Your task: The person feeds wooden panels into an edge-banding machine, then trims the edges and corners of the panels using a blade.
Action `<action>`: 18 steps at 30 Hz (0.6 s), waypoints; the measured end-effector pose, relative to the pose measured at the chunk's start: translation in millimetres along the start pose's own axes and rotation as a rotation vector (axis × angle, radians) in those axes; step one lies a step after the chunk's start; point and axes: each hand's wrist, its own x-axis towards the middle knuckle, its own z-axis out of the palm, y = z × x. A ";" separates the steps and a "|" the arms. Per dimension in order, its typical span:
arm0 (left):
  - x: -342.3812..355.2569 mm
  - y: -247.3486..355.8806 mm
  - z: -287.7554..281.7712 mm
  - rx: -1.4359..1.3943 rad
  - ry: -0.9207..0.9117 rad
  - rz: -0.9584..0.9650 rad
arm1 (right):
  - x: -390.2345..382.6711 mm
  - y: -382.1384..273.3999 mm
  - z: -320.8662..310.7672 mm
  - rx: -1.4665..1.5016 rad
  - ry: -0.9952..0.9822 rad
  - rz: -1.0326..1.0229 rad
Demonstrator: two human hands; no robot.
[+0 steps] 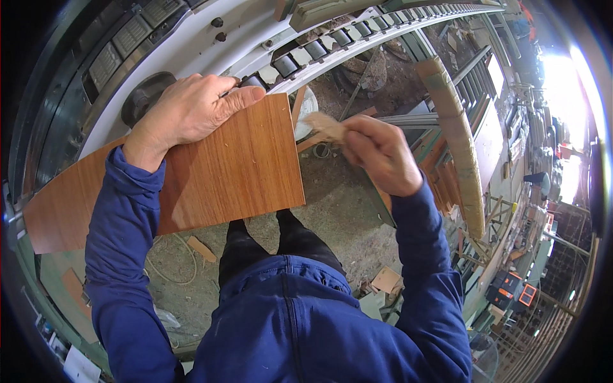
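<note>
A long board (233, 163) with an orange-brown wood grain lies across in front of me, its narrow end pointing right. My left hand (195, 108) grips its far edge, thumb along the top face and the other fingers partly hidden. Just beyond that hand runs the machine's curved track of black pads (316, 50). My right hand (383, 153) is apart from the board, off its right end, closed in a fist. A small tan piece (325, 126) sticks out of that fist to the left. Motion smears it, so its kind cannot be told.
A white machine body (211, 48) stands at the far left. To the right is a long padded bar (454, 140) wrapped in tan covering, with stacked panels (440, 175) beside it. Offcuts (386, 279) and a looped cord (172, 274) lie on the dusty floor.
</note>
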 end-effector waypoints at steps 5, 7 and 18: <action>-1.6 5.3 -1.3 0.002 0.025 -0.054 | 45.5 -4.3 24.4 -0.128 0.007 -0.179; -1.7 3.2 0.0 -0.004 0.050 -0.032 | 56.7 -3.3 27.9 -0.186 0.043 -0.226; -1.7 5.9 -2.4 0.007 0.025 -0.056 | 43.4 2.3 31.6 -0.249 0.001 -0.321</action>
